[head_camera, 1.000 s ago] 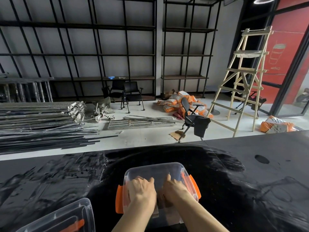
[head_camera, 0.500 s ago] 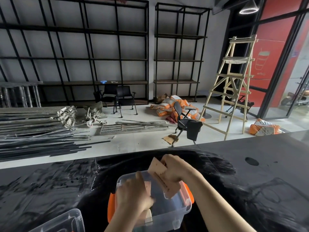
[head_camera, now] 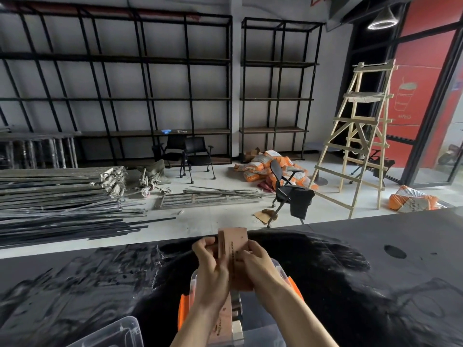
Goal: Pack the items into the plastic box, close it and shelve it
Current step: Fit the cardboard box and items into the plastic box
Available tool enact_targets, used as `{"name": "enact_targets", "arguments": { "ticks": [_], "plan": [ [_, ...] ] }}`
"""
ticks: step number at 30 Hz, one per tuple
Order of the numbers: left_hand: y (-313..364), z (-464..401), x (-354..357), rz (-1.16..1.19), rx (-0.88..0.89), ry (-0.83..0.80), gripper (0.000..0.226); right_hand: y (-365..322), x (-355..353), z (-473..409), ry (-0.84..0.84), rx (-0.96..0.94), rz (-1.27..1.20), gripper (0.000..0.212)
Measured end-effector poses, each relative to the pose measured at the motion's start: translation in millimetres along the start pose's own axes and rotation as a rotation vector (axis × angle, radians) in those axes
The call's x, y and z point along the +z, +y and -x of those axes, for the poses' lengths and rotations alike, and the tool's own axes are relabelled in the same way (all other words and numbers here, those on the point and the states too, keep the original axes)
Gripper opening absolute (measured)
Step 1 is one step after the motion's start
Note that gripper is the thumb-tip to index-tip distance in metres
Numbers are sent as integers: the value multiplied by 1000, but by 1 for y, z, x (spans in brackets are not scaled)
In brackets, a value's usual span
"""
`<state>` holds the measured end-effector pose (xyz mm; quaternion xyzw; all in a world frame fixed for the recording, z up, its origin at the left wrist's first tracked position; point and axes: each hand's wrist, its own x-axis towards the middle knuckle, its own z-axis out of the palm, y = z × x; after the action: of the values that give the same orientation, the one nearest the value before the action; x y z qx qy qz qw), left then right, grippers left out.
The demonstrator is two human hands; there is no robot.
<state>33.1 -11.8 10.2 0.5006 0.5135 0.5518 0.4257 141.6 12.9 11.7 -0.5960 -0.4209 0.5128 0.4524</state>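
A clear plastic box [head_camera: 281, 270] with orange latches [head_camera: 183, 309] stands open on the black table, right below my arms. Both hands are raised above it and hold a stack of flat brown cardboard packets [head_camera: 234, 244] upright between them. My left hand [head_camera: 211, 269] grips the stack's left side, my right hand [head_camera: 256, 265] its right side. More brown packets [head_camera: 224, 321] stand inside the box under my wrists. The box's clear lid [head_camera: 112, 333] lies at the lower left on the table.
The black table [head_camera: 375, 271] has a dark, glossy, smeared top and a round hole [head_camera: 394, 251] at the right. Beyond its far edge are black metal shelving racks [head_camera: 150, 96], a wooden ladder [head_camera: 360, 136], chairs, orange sacks and metal bars on the floor.
Both hands came up out of the box. The right hand lifted a brown packet stack, and now the left hand has joined it on the stack, higher above the box.
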Motion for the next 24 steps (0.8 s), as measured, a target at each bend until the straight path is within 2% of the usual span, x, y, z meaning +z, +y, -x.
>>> {"name": "enact_targets", "arguments": {
  "ticks": [2, 4, 5, 8, 10, 12, 14, 17, 19, 22, 24],
  "plan": [
    [-3, 4, 3, -69, 43, -13, 31, 3, -1, 2, -13, -17, 0, 20],
    [-3, 5, 1, -204, 86, -59, 19, 8, -7, 0, 3, -38, -13, 17],
    [-3, 4, 0, -342, 120, -82, 11, 10, -10, 1, 10, -46, -15, 16],
    [-3, -2, -8, -907, 242, -48, 17, 18, -18, 4, 97, -92, 128, 22],
    [-6, 0, -9, -1186, 216, -107, 21, 21, -22, 4, 176, -105, 279, 27],
    [-11, 6, -3, -1448, 152, -261, 26, 21, -23, 4, 169, -88, 354, 27],
    [-18, 7, 4, -1608, 66, -346, 30, 23, -22, 3, 142, -75, 422, 26],
    [-31, 4, 10, -1728, -14, -433, 42, 29, -26, 2, 134, -61, 445, 26],
    [-38, 4, 10, -1691, -54, -435, 45, 31, -29, 2, 119, -35, 450, 27],
    [-42, 6, 7, -1521, -72, -294, 54, 34, -29, -1, 87, -26, 482, 31],
    [-39, 6, 6, -1495, 16, -184, 58, 36, -27, -3, 71, -49, 496, 35]
  ]
}}
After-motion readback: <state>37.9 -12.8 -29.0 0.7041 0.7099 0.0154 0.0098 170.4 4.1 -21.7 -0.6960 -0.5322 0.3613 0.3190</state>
